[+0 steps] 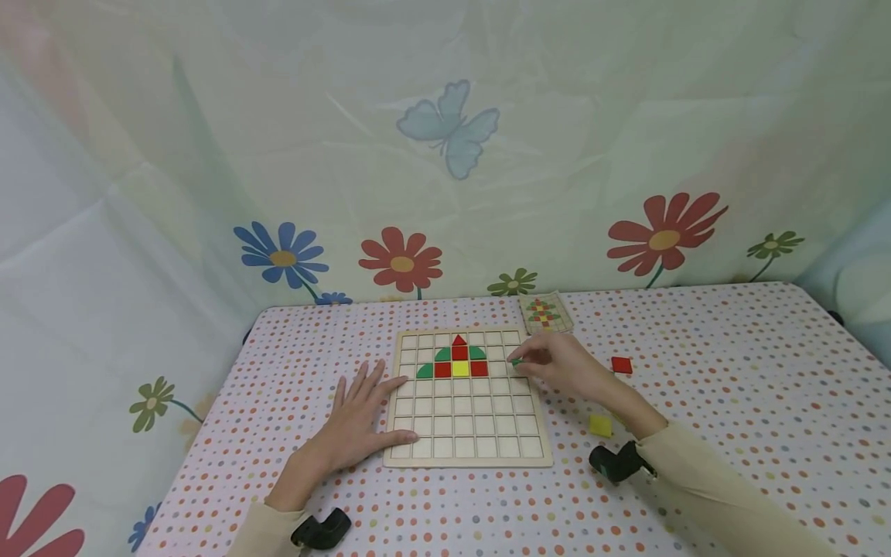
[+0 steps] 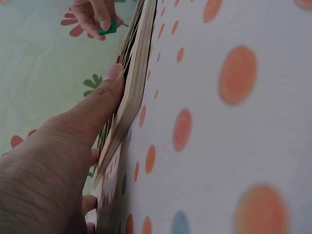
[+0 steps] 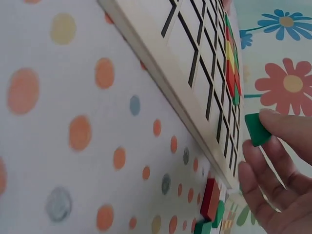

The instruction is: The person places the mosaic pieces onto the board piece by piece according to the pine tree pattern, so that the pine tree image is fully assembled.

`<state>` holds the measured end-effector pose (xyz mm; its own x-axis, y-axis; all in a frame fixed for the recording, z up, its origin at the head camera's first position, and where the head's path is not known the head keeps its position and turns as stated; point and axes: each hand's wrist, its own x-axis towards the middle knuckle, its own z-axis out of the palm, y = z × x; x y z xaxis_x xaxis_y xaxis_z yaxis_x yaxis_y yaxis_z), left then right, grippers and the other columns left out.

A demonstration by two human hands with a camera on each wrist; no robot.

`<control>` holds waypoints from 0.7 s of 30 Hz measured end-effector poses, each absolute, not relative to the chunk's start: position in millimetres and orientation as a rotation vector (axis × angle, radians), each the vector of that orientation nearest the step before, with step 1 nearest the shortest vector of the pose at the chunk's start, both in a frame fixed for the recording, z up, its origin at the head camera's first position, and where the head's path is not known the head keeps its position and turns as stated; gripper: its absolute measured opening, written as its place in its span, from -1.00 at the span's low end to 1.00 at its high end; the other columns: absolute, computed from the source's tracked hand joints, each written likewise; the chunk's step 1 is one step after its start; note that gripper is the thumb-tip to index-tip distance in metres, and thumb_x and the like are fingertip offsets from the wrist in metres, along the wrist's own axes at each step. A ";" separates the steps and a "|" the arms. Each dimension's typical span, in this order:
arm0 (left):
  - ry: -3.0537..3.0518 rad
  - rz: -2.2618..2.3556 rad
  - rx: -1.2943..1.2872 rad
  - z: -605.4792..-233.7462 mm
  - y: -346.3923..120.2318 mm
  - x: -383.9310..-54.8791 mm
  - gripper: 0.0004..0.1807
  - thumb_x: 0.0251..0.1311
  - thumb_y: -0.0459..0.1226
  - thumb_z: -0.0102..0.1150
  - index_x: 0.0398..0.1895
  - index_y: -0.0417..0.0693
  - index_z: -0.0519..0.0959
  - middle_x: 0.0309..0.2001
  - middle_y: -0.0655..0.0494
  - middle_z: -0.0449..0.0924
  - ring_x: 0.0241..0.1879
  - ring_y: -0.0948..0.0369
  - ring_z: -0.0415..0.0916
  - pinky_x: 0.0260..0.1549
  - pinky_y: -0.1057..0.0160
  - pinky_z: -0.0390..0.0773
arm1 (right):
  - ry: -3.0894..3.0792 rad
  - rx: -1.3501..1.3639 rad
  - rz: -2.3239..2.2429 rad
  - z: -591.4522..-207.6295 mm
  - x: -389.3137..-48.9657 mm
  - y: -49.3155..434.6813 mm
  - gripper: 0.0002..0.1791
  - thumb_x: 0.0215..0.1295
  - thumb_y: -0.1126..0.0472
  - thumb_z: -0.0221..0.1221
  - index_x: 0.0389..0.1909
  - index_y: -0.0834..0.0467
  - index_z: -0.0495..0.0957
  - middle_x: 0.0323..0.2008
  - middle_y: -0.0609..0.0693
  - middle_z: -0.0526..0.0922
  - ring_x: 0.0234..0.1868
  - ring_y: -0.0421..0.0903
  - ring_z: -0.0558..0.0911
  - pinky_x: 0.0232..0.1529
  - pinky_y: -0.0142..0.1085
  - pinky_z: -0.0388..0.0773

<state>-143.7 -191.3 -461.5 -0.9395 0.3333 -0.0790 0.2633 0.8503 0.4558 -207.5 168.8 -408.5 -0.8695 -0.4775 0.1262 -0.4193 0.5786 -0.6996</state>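
Note:
A pale wooden grid board [image 1: 469, 462] lies on the dotted tabletop. Red, green and yellow tiles sit in its upper cells: a red triangle [image 1: 459, 340] on top, a yellow square [image 1: 460, 369] below with a red square [image 1: 479, 369] to its right, and green curved tiles [image 1: 425, 372] at the sides. My left hand [image 1: 358, 424] rests at the board's left edge, fingers spread, thumb on the lower left cells. Above the board's right side, my right hand [image 1: 557, 363] pinches a green curved tile [image 3: 257, 129] between thumb and fingers.
A card [image 1: 546, 312] printed with a coloured pattern lies behind the board. Right of the board are a loose red tile [image 1: 622, 365] and a yellow tile [image 1: 601, 425]. Loose green tiles [image 3: 203, 227] show in the right wrist view. A flowered curtain [image 1: 550, 232] hangs behind the table.

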 end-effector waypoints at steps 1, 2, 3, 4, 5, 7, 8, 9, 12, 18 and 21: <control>2.871 0.675 0.465 -461.4 -191.5 -143.7 0.01 0.17 0.40 0.26 0.63 0.27 0.22 0.71 -0.06 -0.25 0.67 -0.08 -0.49 0.50 -0.38 -0.48 | 2.726 -0.774 -1.188 -408.5 -208.6 166.5 -0.86 0.31 0.40 0.38 -0.13 0.26 0.78 -0.28 -0.01 0.68 -0.29 -0.14 0.56 -0.28 -0.38 0.56; 2.871 0.676 0.465 -461.2 -191.7 -143.7 0.01 0.17 0.40 0.26 0.63 0.27 0.22 0.71 -0.06 -0.25 0.67 -0.08 -0.49 0.50 -0.38 -0.48 | 2.731 -0.776 -1.198 -408.9 -209.7 164.0 -0.86 0.31 0.39 0.39 -0.14 0.27 0.78 -0.27 0.00 0.69 -0.28 -0.14 0.59 -0.27 -0.38 0.58; 2.871 0.679 0.464 -461.2 -191.8 -143.7 0.01 0.17 0.40 0.26 0.63 0.27 0.22 0.71 -0.06 -0.25 0.67 -0.09 -0.49 0.50 -0.38 -0.48 | 2.734 -0.780 -1.213 -409.8 -211.0 161.5 -0.86 0.30 0.40 0.40 -0.14 0.28 0.78 -0.26 0.01 0.71 -0.28 -0.13 0.62 -0.25 -0.37 0.60; 2.871 0.680 0.462 -461.1 -191.8 -143.6 0.01 0.17 0.41 0.26 0.63 0.27 0.23 0.71 -0.06 -0.25 0.67 -0.09 -0.48 0.50 -0.38 -0.48 | 2.737 -0.786 -1.223 -411.0 -212.2 159.0 -0.86 0.29 0.41 0.41 -0.15 0.28 0.78 -0.26 0.02 0.72 -0.28 -0.12 0.64 -0.23 -0.36 0.63; 2.870 0.682 0.461 -461.0 -191.9 -143.6 0.02 0.16 0.41 0.26 0.63 0.27 0.23 0.71 -0.06 -0.25 0.67 -0.09 -0.48 0.50 -0.38 -0.49 | 2.736 -0.798 -1.238 -412.4 -213.4 156.4 -0.86 0.27 0.42 0.41 -0.16 0.29 0.78 -0.26 0.04 0.73 -0.27 -0.12 0.67 -0.22 -0.34 0.65; 2.869 0.684 0.458 -460.9 -191.8 -143.5 0.02 0.16 0.41 0.26 0.63 0.27 0.23 0.71 -0.07 -0.25 0.67 -0.09 -0.48 0.50 -0.37 -0.49 | 2.735 -0.790 -1.258 -415.4 -215.4 151.6 -0.85 0.24 0.44 0.43 -0.17 0.30 0.78 -0.25 0.05 0.75 -0.27 -0.11 0.69 -0.20 -0.31 0.68; 2.869 0.682 0.459 -461.0 -191.7 -143.6 0.02 0.16 0.41 0.27 0.63 0.27 0.23 0.71 -0.07 -0.25 0.67 -0.09 -0.48 0.50 -0.37 -0.49 | 2.734 -0.778 -1.266 -417.2 -216.3 149.5 -0.85 0.23 0.45 0.43 -0.18 0.29 0.78 -0.25 0.05 0.76 -0.27 -0.11 0.70 -0.19 -0.30 0.68; 2.869 0.680 0.460 -461.1 -191.7 -143.7 0.02 0.17 0.40 0.27 0.63 0.27 0.23 0.71 -0.07 -0.25 0.67 -0.09 -0.48 0.50 -0.37 -0.49 | 2.734 -0.766 -1.273 -418.8 -217.1 147.7 -0.84 0.22 0.46 0.43 -0.18 0.29 0.78 -0.25 0.05 0.77 -0.27 -0.11 0.70 -0.18 -0.29 0.69; 2.868 0.673 0.463 -461.3 -191.6 -143.8 0.01 0.18 0.40 0.27 0.63 0.28 0.22 0.71 -0.07 -0.25 0.67 -0.09 -0.48 0.50 -0.37 -0.49 | 2.728 -0.751 -1.284 -422.8 -218.8 143.8 -0.83 0.23 0.48 0.42 -0.17 0.30 0.78 -0.24 0.06 0.78 -0.26 -0.10 0.71 -0.17 -0.27 0.70; 2.867 0.675 0.457 -460.9 -191.3 -143.7 0.01 0.17 0.41 0.26 0.63 0.28 0.23 0.71 -0.07 -0.23 0.67 -0.10 -0.47 0.50 -0.37 -0.49 | 2.739 -0.777 -1.250 -425.8 -219.2 138.9 -0.83 0.25 0.51 0.38 -0.15 0.31 0.78 -0.23 0.08 0.78 -0.25 -0.09 0.69 -0.20 -0.28 0.67; 2.868 0.676 0.454 -460.3 -191.4 -143.6 0.01 0.17 0.41 0.26 0.63 0.28 0.24 0.71 -0.07 -0.23 0.67 -0.10 -0.47 0.50 -0.37 -0.48 | 2.748 -0.770 -1.235 -426.1 -218.9 137.5 -0.83 0.26 0.51 0.37 -0.15 0.31 0.78 -0.23 0.08 0.78 -0.26 -0.10 0.69 -0.22 -0.30 0.65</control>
<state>-143.6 -191.4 -460.3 -0.9410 0.3275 -0.0853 0.2550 0.8518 0.4577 -218.9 137.5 -426.1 -0.8770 -0.4499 0.1686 -0.4248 0.5621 -0.7097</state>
